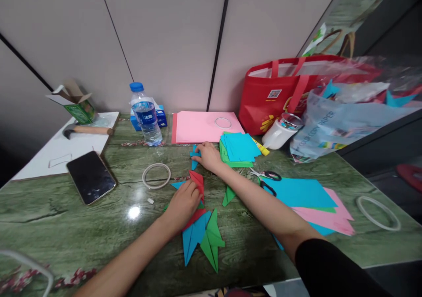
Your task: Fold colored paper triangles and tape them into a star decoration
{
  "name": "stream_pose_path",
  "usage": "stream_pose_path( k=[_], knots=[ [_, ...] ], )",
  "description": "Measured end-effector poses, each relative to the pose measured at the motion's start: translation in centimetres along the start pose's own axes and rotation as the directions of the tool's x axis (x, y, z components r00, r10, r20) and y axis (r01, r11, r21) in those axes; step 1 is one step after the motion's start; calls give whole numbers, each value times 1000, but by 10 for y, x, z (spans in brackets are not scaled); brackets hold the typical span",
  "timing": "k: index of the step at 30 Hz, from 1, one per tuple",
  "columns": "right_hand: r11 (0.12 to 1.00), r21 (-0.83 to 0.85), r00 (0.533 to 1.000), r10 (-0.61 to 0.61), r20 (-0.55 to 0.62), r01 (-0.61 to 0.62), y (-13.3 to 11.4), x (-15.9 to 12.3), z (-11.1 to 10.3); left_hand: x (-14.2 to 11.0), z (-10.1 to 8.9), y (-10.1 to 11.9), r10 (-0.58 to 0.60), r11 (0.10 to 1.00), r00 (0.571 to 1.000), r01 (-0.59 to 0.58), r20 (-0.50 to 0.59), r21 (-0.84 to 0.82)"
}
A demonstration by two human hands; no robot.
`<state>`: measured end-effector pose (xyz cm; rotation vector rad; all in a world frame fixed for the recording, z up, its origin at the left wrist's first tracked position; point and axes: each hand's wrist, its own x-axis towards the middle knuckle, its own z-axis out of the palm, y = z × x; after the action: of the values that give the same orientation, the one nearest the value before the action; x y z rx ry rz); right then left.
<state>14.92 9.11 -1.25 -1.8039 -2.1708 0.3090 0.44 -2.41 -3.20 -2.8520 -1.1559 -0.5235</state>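
Observation:
My left hand (185, 204) is closed over a red folded paper piece (197, 180), its fingertips bent down and partly hidden. Around and under that palm lie more folded pieces in blue, green and red. Just in front of it on the tabletop are a blue folded piece (194, 235) and a green folded piece (212, 240), touching each other. Farther out, my right hand (209, 156) pinches a small blue folded paper (194, 157) at its right side. Another green folded piece (228, 196) lies below my right forearm.
Right of my hands are blue and green paper squares (242, 147), scissors (272, 175) and coloured sheets (300, 193). A red bag (260, 97) and white mug (278, 134) stand behind. Leftward are a ring (156, 176), water bottle (147, 119), phone (91, 177) and hammer (89, 130).

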Motion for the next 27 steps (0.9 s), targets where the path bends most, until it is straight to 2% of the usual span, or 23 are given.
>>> stream_pose_path(
  k=[3,5,9,11,13,15,20,27],
  knots=[
    [986,164,998,25,-51,-16,10,2,-4,1,2,-2,-25,995,999,22,-27,-94],
    [944,329,992,50,-116,-9,21,0,-14,2,3,-4,-63,981,997,56,-32,-185],
    [767,641,969,171,-180,-16,38,-27,-38,3,3,-7,-128,950,991,110,-43,-293],
    [691,719,973,206,-105,-69,40,-51,-43,3,4,-8,-122,950,992,114,-10,-292],
    [632,762,985,169,42,-141,40,-75,-40,3,6,-9,-110,950,994,113,29,-291],
    [573,807,989,124,86,-142,40,-93,-32,2,7,-9,-118,946,992,123,37,-300],
    [600,794,994,107,40,-96,43,-109,-13,0,11,-10,-166,923,986,153,-6,-354],
    [718,690,988,150,-28,-90,39,-110,0,-1,13,-11,-185,908,982,156,-38,-389]
  ],
)
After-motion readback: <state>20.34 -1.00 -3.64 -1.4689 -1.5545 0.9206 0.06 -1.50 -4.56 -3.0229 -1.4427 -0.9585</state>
